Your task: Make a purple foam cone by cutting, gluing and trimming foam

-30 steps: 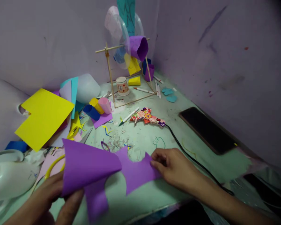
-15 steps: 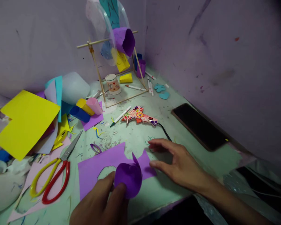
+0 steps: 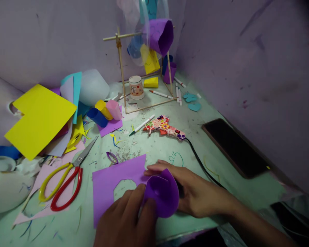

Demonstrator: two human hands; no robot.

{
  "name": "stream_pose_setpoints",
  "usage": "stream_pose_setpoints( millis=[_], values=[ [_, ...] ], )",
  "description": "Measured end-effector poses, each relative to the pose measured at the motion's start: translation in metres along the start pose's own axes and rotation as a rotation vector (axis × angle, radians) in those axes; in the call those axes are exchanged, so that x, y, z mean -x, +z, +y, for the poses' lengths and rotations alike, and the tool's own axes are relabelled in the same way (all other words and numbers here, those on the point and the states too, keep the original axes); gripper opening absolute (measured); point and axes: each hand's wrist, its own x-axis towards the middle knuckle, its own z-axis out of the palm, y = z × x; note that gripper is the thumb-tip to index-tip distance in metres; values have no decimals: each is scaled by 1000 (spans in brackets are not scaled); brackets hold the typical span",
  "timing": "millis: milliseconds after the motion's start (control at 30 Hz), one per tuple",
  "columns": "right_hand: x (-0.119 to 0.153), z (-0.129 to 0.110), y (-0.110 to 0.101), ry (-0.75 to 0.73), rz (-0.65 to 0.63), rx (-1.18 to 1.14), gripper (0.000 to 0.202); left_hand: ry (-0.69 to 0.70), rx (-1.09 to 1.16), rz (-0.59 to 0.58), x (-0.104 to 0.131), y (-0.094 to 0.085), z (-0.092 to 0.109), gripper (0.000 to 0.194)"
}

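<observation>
My left hand (image 3: 128, 216) pinches a rolled purple foam cup (image 3: 161, 197) at its left side, near the table's front edge. Around the far and right side of the cup, my right hand (image 3: 193, 192) is curved, with its fingers behind it and partly hidden. The cup's open end faces me, and a loose flap stands at its upper right. Under and behind the hands lies a purple foam sheet (image 3: 103, 185) with a rounded hole. A flowered glue gun (image 3: 166, 127) rests beyond the hands, its black cord running right.
Scissors (image 3: 77, 164) with yellow and red handles lie left, near yellow foam sheets (image 3: 41, 120). A stick frame (image 3: 122, 75) with a wheel of cups stands at the back by a paper cup (image 3: 136, 88). A phone (image 3: 234, 147) lies right; a marker (image 3: 142, 125) is mid-table.
My right hand has moved in from the right and now wraps beside the purple cup. The cup has turned and shifted right with my left hand. The camera view has shifted slightly.
</observation>
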Motion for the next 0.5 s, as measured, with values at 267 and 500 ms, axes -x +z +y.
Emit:
stream_pose_setpoints(
  millis=[267,500],
  values=[
    [-2,8,1,-18,-15,1,39,27,99,-75,0,-2,-5,30],
    [-6,5,2,19,-22,-18,31,-14,74,74,1,4,-5,19]
  ],
)
